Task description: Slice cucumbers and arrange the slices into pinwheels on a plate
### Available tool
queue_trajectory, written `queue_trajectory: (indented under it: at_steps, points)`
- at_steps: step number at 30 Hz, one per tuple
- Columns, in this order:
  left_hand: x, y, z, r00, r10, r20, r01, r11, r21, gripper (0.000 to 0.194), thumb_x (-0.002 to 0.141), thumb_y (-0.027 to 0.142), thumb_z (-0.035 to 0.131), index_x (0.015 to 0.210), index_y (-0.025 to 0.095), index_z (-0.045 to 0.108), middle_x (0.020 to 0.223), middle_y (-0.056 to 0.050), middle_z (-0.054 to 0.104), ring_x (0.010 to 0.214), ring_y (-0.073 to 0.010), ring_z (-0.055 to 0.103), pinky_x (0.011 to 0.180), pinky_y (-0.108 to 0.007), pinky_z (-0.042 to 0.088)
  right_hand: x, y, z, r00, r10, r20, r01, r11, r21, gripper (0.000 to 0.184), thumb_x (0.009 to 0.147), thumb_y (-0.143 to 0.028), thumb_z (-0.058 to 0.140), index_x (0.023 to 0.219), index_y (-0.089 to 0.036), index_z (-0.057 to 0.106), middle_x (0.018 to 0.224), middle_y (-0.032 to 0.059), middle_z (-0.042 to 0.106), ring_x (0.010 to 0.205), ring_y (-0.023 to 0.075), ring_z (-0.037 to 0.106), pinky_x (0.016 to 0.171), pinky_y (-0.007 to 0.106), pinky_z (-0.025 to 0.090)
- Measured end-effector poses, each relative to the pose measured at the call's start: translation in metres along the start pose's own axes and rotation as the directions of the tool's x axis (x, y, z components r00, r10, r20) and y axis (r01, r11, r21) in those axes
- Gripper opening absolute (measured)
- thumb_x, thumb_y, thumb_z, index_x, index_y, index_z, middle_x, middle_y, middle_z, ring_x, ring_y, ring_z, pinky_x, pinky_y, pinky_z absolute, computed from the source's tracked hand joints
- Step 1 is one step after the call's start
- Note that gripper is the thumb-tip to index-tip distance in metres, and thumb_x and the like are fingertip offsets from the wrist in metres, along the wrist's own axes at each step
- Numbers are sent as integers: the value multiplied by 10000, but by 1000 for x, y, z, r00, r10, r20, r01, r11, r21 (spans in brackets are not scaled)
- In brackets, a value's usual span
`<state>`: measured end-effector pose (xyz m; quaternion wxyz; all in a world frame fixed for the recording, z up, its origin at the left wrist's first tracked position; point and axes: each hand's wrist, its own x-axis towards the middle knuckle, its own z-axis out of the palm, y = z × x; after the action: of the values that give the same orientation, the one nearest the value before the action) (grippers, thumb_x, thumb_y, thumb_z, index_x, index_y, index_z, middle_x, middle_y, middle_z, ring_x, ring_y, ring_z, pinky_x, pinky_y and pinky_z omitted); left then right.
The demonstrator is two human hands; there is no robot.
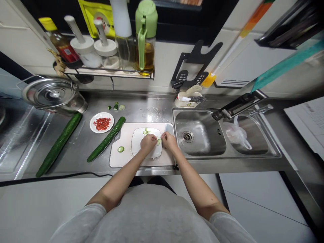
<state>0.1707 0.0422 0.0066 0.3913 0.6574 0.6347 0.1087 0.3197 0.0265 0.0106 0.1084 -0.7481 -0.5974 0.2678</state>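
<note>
A white square plate (136, 143) rests on the pale cutting board (117, 158), with thin cucumber slices (146, 131) near its far edge. Above the plate, my left hand (149, 143) is closed in a pinch, and a thin pale-green cucumber slice (158, 137) shows at its fingertips. My right hand (169, 140) is pinched just to the right of that slice, at the plate's right edge; what its fingers hold is too small to make out. Behind the right hand lies a knife (168, 127), its blade partly covered. A cucumber piece (120, 149) lies on the board's left side.
Left of the board are a cucumber (106, 139), a longer cucumber (59, 145) and a plate of chopped red pieces (102, 123). Cucumber ends (115, 106) lie behind. A lidded steel pot (53, 94) stands far left; a double sink (202, 133) is right.
</note>
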Motion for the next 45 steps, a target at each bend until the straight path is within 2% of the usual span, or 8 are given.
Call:
queue_trajectory:
  at_steps: [4, 8, 14, 26, 32, 37, 40, 45]
  points:
    - [0, 1, -2, 999, -33, 19, 34, 998, -56, 95, 769, 263, 631, 845, 232, 680, 835, 16, 692, 767, -131, 596, 635, -226, 391, -10, 5, 3, 999, 34, -8, -34, 999, 25, 145, 849, -276, 514, 927, -192, 603, 699, 6, 608, 646, 147, 512, 611, 228, 307]
    - [0, 3, -1, 1000, -21, 14, 21, 1000, -10, 66, 766, 268, 641, 812, 229, 668, 833, 14, 692, 778, -134, 595, 623, -228, 371, -16, 4, 8, 999, 53, -12, -53, 998, -12, 119, 840, -292, 548, 891, -198, 600, 721, 14, 615, 653, 146, 505, 607, 230, 297]
    - [2, 2, 0, 999, -34, 16, 34, 999, 33, 62, 775, 260, 621, 815, 238, 665, 844, 22, 687, 780, -135, 591, 600, -232, 354, -13, 1, 10, 999, 49, -1, -49, 998, -30, 93, 854, -269, 544, 844, -195, 599, 736, 20, 624, 668, 140, 511, 615, 224, 300]
    - [2, 2, 1, 1000, -29, -5, 29, 999, 37, 59, 763, 278, 639, 789, 228, 657, 822, 15, 678, 763, -140, 590, 609, -239, 374, -16, -2, 6, 999, 52, 11, -52, 998, -23, 137, 867, -244, 498, 869, -185, 622, 745, 28, 638, 677, 145, 524, 617, 228, 310]
    - [-7, 1, -13, 999, -27, -37, 24, 996, -85, 109, 767, 318, 632, 824, 232, 668, 836, 12, 677, 754, -136, 590, 630, -233, 390, -21, 1, 0, 997, 62, -38, -60, 997, 54, 209, 876, -264, 444, 895, -188, 638, 713, 23, 635, 666, 150, 530, 617, 233, 318]
    - [-29, -33, -40, 985, -32, -170, -13, 967, -253, 218, 779, 380, 598, 897, 215, 676, 791, 8, 657, 671, -118, 561, 631, -217, 411, -30, 14, -6, 994, 44, -100, -26, 983, 179, 248, 862, -340, 444, 916, -190, 634, 626, -9, 582, 617, 147, 514, 598, 230, 328]
    - [-47, -65, -59, 945, -117, -305, 25, 957, -288, 273, 780, 417, 580, 926, 204, 669, 742, 13, 631, 587, -101, 511, 594, -212, 402, -38, 24, -7, 992, 29, -120, 2, 969, 246, 263, 846, -366, 448, 891, -185, 633, 593, -20, 550, 591, 145, 501, 591, 234, 338]
    - [-76, -118, -90, 887, -190, -422, 85, 963, -255, 287, 776, 434, 565, 916, 203, 664, 680, 21, 598, 566, -108, 496, 578, -214, 397, -56, 34, -8, 993, 36, -111, 2, 946, 325, 289, 824, -419, 464, 851, -186, 633, 562, -27, 519, 573, 147, 492, 585, 243, 353]
